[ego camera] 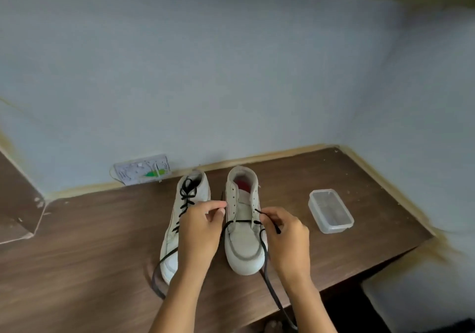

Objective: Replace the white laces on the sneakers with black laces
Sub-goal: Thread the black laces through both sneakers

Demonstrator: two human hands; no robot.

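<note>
Fingers first: the right hand (288, 240) has thumb and forefinger pinched on the black lace (267, 263), gripping it just short of its tip at about three o'clock from the right sneaker (244, 232), and the tip pokes out past the knuckles. The left hand (200, 232) sits curled at nine o'clock from that same shoe, fingertips (221, 205) bunched right against the eyelet edge; something thin and dark shows just above them, but whether it is actually held there cannot be told.

On to the shoes! Both sneakers stand upright on the brown wooden table (90, 242), toes toward the person, heels toward the wall at twelve o'clock. The right one has a single black bar across its lowest eyelets, upper holes bare, red lining showing inside. From that bar the lace runs down past the toe cap and trails off the table's near edge toward six o'clock.

The left sneaker (185, 219), just beside its partner at nine o'clock and partly behind the left wrist, is already crossed in black all the way up, with a loose end looping out on the wood near seven o'clock.

Off at three o'clock, well apart from the shoes, rests a clear plastic tub (331, 210). Up at eleven o'clock, a wall socket plate (142, 169) sits against the pale blue wall (205, 62).
</note>
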